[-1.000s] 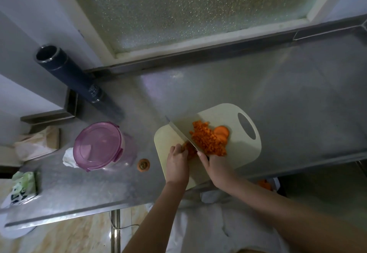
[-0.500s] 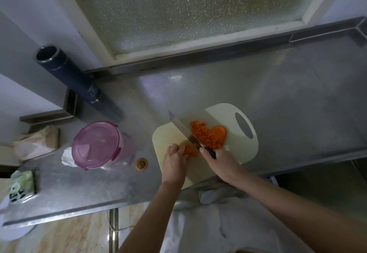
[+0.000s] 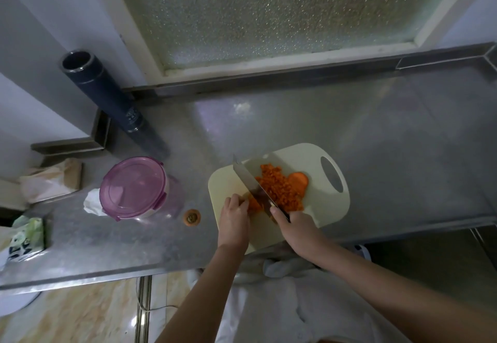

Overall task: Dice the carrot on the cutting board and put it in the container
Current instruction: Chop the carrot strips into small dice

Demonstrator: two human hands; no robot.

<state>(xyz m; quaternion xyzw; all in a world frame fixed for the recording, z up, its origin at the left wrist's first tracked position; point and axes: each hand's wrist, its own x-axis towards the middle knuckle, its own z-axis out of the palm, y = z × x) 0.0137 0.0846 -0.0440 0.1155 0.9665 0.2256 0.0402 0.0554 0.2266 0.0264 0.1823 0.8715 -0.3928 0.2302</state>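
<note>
In the head view, the right hand curls its fingers round the knife, hiding the handle. The blade crosses the cutting board beside the diced carrot pile. The left hand clamps bent fingers on a carrot piece, which is mostly covered. The lidded container stands to the left on the counter, with a carrot stub between it and the board.

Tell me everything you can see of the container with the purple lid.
The container is round, with a clear plastic-looking body and a see-through purple lid with clip latches at its rim. The lid is on. It stands upright on the metal counter, left of the cutting board. A crumpled white wad lies against its left side.
</note>
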